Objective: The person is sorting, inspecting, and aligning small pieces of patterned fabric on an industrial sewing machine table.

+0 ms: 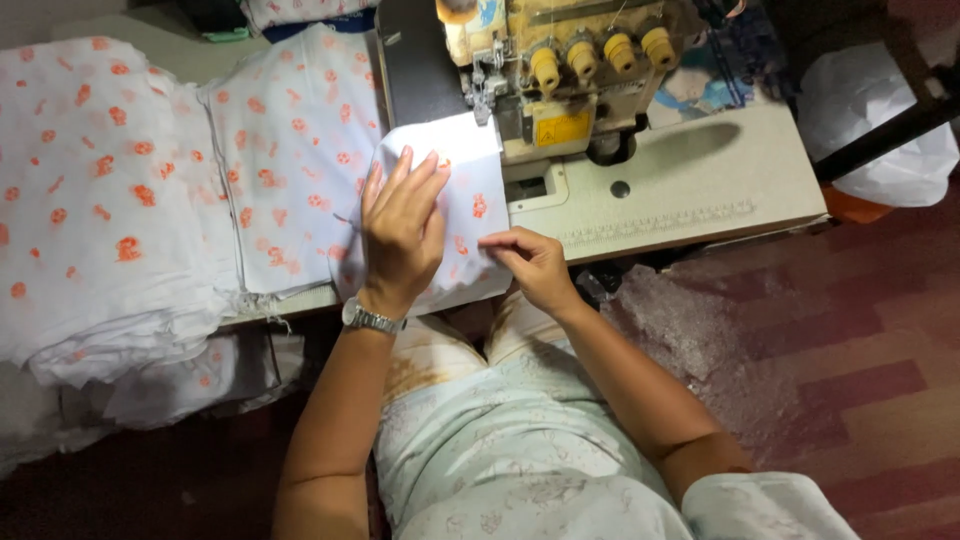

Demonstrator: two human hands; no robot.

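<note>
A folded piece of white fabric with orange flowers (470, 185) lies on the table in front of the sewing machine (560, 75), its far edge under the presser foot. My left hand (400, 230), with a metal wristwatch, lies flat on the piece with fingers spread. My right hand (532, 265) pinches the piece's right near edge between thumb and fingers.
A stack of the same flowered fabric (290, 150) lies left of the piece, and a bigger heap (90, 190) hangs over the table's left side. The pale sewing table (700, 180) stretches right. White plastic bags (880, 110) sit on the floor at the far right.
</note>
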